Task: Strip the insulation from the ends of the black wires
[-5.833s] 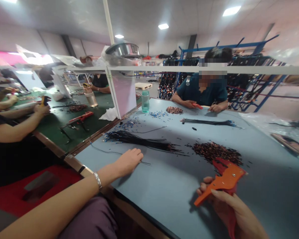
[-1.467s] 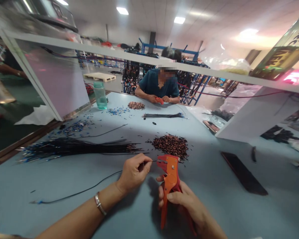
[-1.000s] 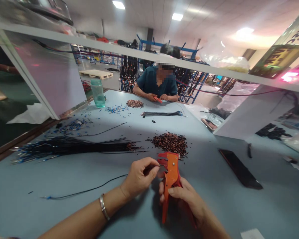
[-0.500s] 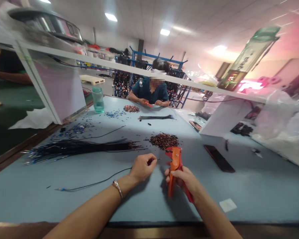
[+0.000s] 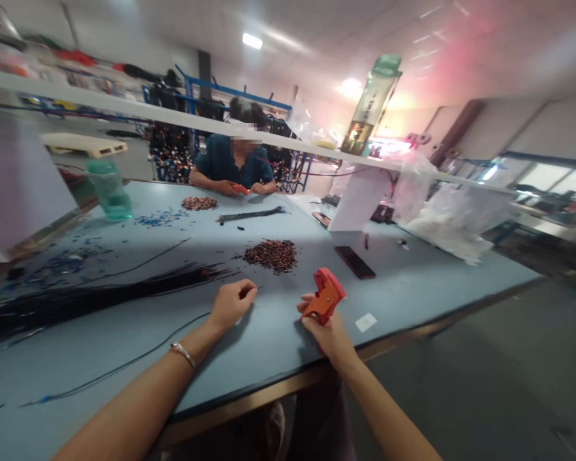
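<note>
My left hand (image 5: 233,305) is closed in a pinch on a thin black wire (image 5: 137,354). A short end of the wire pokes out past the fingertips, and the rest trails left across the table to a blue-and-metal terminal (image 5: 45,399). To the right, my right hand (image 5: 327,330) grips an orange and red wire stripper (image 5: 327,296), its head raised and tilted, apart from the wire. A heap of small dark and coppery offcuts (image 5: 272,255) lies beyond my hands. At the left is a thick bundle of black wires (image 5: 100,296).
A phone (image 5: 355,262) and a white paper square (image 5: 365,322) lie on the right of the table (image 5: 427,282). Opposite sits a person (image 5: 233,168) with a red tool. A green bottle (image 5: 110,192) stands at the left. A shelf board (image 5: 173,117) spans above, carrying another bottle (image 5: 370,109).
The view has swung to the right. My right hand has moved the wire stripper farther from my left hand and tilted it. My left hand still pinches the wire.
</note>
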Demonstrator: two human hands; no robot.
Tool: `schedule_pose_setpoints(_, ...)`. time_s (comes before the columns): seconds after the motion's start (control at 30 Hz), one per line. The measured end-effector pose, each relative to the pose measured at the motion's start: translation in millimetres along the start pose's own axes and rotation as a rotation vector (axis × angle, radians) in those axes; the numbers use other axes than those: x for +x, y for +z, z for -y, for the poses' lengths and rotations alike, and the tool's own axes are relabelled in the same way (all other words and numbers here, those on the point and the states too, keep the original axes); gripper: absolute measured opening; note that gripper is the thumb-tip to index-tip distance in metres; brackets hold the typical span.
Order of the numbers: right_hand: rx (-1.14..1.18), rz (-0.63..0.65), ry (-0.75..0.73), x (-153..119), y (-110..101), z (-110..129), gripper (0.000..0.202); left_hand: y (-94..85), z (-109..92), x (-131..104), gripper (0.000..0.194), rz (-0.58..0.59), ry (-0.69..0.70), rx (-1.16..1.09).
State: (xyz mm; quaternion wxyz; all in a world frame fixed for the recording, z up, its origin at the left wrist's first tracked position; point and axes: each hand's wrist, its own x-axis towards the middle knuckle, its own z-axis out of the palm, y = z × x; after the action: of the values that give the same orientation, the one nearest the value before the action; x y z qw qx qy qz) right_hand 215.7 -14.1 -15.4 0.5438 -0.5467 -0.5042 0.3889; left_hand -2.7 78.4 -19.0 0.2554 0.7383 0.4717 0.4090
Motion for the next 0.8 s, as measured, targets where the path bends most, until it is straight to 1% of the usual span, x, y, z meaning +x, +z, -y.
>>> schedule_pose_setpoints(0.03, -0.003, -0.025, -0.012, 0.4, 2.0, -4.3, 0.036, -0.8, -0.4, 0.8, 0.023, 0.001, 0.003, 0.004)
schedule_pose_setpoints(0.17, -0.025, -0.077, -0.048, 3.8, 8.5, -16.2, 0.024, -2.3, -1.0, 3.2, 0.024, 0.004, 0.005, 0.013)
schedule_pose_setpoints(0.47, -0.017, -0.027, -0.080, 7.5, 10.9, -17.3, 0.021, -0.1, -1.4, 2.6, 0.022, 0.008, -0.030, 0.046)
schedule_pose_setpoints(0.8, -0.054, -0.008, -0.087, 6.0, 8.8, -18.0, 0.024, 1.5, -2.1, 1.5, 0.018, 0.029, -0.052, 0.022)
